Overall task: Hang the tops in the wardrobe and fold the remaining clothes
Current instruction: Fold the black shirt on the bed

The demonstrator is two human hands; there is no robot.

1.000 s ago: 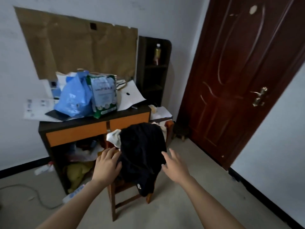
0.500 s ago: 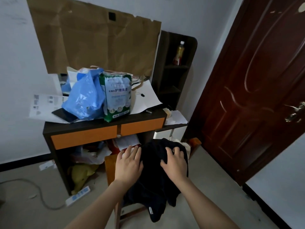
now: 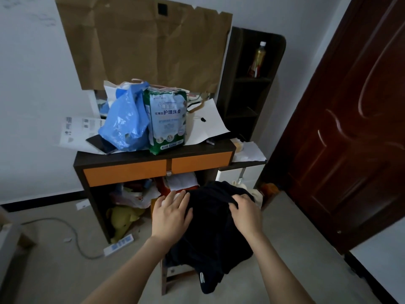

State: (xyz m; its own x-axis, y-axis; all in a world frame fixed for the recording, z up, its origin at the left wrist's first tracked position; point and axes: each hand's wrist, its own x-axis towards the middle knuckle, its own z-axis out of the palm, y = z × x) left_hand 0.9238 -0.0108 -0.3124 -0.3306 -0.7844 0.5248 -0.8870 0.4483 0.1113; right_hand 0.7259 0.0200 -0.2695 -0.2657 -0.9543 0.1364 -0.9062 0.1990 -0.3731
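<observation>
Black garment (image 3: 210,229) on the chair (image 3: 169,276) is now reached: left hand (image 3: 172,213) rests flat-fingered, right hand (image 3: 246,212) pinches cloth, probably to lift it.

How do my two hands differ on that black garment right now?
The left hand lies flat with its fingers straight, while the right hand has its fingers curled and bunches the cloth. The left hand sits at the left edge of the garment, and the right hand is on its top, further right. Both hands are palm down and touch the garment, which is draped over the stool.
</observation>
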